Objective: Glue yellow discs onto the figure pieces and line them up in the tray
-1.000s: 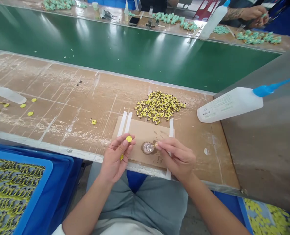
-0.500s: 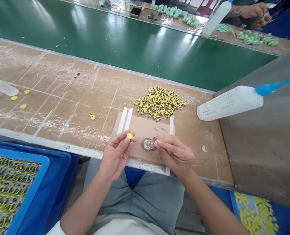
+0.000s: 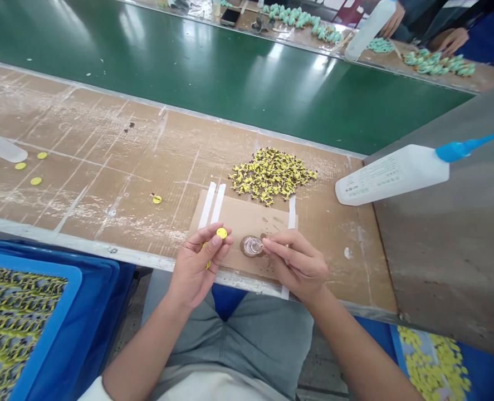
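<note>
My left hand (image 3: pixel 196 262) pinches a small yellow disc (image 3: pixel 221 233) between thumb and forefinger, with more yellow pieces tucked in its palm. My right hand (image 3: pixel 294 262) is closed in a pinch on a tiny piece, its tip at the edge of a small round glue puddle (image 3: pixel 251 245). Both hands hover over a taped-down cardboard pad (image 3: pixel 247 223) at the front of the workbench. A heap of small yellow-and-black parts (image 3: pixel 272 175) lies just behind the pad.
A white glue bottle with a blue nozzle (image 3: pixel 397 171) lies on its side at the right. Loose yellow discs (image 3: pixel 35 180) and another bottle (image 3: pixel 0 147) sit far left. A green conveyor belt (image 3: pixel 213 72) runs behind. Blue bins of yellow parts (image 3: pixel 16 323) stand below; another person's hands (image 3: pixel 451 40) work opposite.
My hands have stayed nearly still; the right pinch has drawn slightly back from the puddle. The view shifted down a little. The person's hands opposite have moved apart.
</note>
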Demonstrator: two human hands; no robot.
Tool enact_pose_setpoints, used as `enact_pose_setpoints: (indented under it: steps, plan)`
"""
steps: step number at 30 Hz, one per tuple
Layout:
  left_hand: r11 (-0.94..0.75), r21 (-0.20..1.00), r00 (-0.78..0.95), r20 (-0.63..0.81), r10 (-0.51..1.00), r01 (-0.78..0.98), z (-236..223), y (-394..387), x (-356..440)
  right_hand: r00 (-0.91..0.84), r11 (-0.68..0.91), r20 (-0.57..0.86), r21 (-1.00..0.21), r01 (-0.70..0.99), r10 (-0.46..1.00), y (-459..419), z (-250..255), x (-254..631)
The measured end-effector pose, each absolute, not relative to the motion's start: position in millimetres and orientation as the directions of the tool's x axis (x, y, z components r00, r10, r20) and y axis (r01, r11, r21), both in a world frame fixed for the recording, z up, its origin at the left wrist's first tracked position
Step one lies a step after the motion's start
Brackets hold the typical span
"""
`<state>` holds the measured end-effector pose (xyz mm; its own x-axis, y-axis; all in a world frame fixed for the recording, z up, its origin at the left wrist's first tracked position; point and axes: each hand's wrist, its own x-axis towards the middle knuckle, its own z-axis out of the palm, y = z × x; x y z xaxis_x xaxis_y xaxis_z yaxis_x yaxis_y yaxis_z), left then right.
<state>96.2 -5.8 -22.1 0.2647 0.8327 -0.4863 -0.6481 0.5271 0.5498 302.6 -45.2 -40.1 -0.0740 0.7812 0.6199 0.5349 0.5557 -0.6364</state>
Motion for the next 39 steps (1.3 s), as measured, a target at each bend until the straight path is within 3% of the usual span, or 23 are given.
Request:
enact_pose_setpoints:
  steps: [6, 9, 12, 14, 18, 39]
  plan:
    - [0.533, 0.550, 0.268, -0.490, 0.829, -0.643, -22, -6, 95, -0.019, 0.542, 0.624, -0.663, 0.516, 0.781, -48, -36, 304]
    - [0.528, 0.552, 0.284, -0.468, 0.837, -0.645, -22, -10, 96, 0.184, 0.468, 0.596, -0.755, 0.460, 0.781, -54, -30, 297]
    - [0.547, 0.536, 0.314, -0.467, 0.827, -0.643, -20, -18, 99, 0.452, 0.337, 0.451, -0.888, 0.311, 0.770, -60, -21, 279]
    - [0.561, 0.526, 0.334, -0.467, 0.819, -0.640, -18, -22, 102, 0.536, 0.293, 0.361, -0.933, 0.210, 0.763, -63, -14, 263]
    - [0.580, 0.508, 0.387, -0.440, 0.810, -0.637, -14, -29, 107, 0.508, 0.308, 0.345, -0.938, 0.160, 0.789, -63, -4, 237]
    - [0.577, 0.511, 0.404, -0.416, 0.815, -0.637, -12, -34, 104, 0.397, 0.348, 0.451, -0.886, 0.307, 0.799, -62, -6, 227]
